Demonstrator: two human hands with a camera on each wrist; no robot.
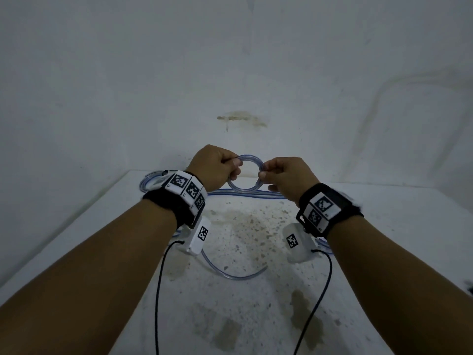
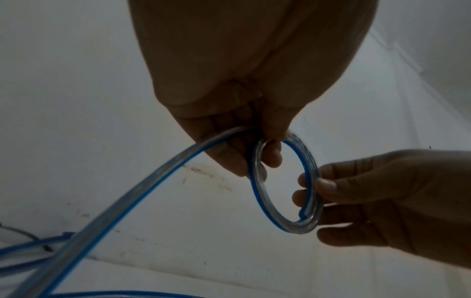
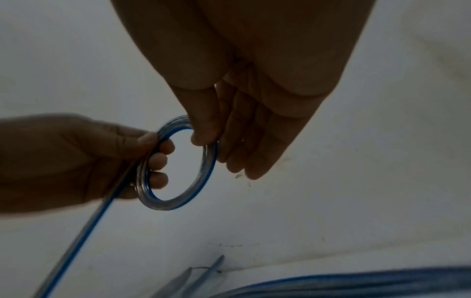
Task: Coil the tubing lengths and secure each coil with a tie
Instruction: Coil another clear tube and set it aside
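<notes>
Both forearms are stretched over the table (image 1: 384,226); a small tubing coil (image 1: 245,187) is pinched by the left hand (image 1: 215,166) and right hand (image 1: 289,175).

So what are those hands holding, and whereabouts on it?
A small coil of clear, blue-striped tubing: the left hand grips its left side, the right hand pinches its right side.

Clear glossy tubing on a stained matt table

The coil (image 1: 245,175) is smooth, see-through plastic with a blue stripe and a wet-looking shine; the loose tubing (image 1: 234,274) on the table (image 1: 384,252) looks the same. The table top is dull white, speckled and blotched with brown stains. The wall (image 1: 230,73) is matt, chalky white with smudges. The wrist straps (image 1: 169,204) look like black fuzzy cloth.
</notes>
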